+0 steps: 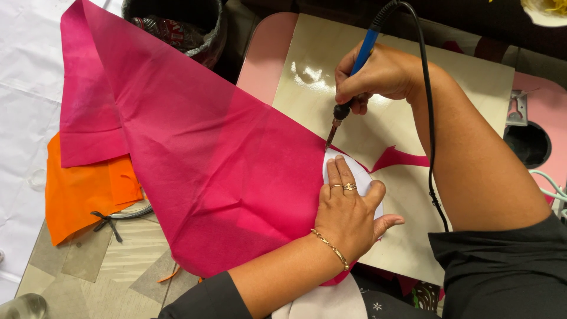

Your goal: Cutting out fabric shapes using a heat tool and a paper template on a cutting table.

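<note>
My left hand (348,210) presses flat on a white round template (363,177) that lies over a large sheet of pink fabric (201,153). My right hand (378,74) grips a blue-handled hot cutting tool (352,77) like a pen. Its metal tip touches the fabric at the template's upper edge. The tool's black cord (426,106) runs over my right forearm. A cut strip of pink fabric (398,158) lies to the right of the template on a glossy cream board (460,77).
The board rests on a pink table (263,56). Orange fabric (82,192) lies at the left beside a pair of scissors (115,218). A black bin (177,23) stands at the top. A round hole (527,143) opens in the table at the right.
</note>
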